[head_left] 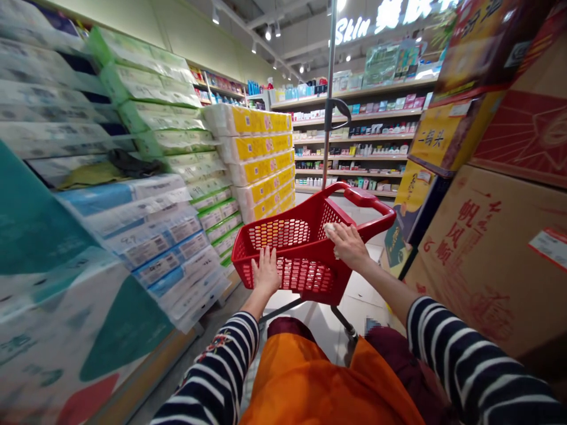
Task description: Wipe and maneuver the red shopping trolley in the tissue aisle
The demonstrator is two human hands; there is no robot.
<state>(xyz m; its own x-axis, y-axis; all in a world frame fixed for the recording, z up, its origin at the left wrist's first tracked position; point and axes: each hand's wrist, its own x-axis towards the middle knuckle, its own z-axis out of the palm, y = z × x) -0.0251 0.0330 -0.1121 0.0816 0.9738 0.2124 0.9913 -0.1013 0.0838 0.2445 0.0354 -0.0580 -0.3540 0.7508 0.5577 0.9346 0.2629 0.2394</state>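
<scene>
A red plastic shopping cart (310, 280) with perforated basket walls stands in front of me, its handle toward the right. My left hand (266, 273) rests against the near side of the basket, fingers spread over the rim and holding nothing. At the basket's handle end, my right hand (349, 243) presses a crumpled white cloth (329, 229) to the near rim. Most of the cloth is hidden under the palm, with bits showing at the fingertips and below. The inside floor of the basket is partly out of sight.
Stacked tissue packs (168, 242) line the left, with a dark cloth (133, 163) and a yellow-green cloth (91, 175) on top. Yellow-and-white packs (266, 144) stand behind the cart. Cardboard boxes (491, 254) rise at right. A metal pole (328, 130) stands before shelves (354, 141).
</scene>
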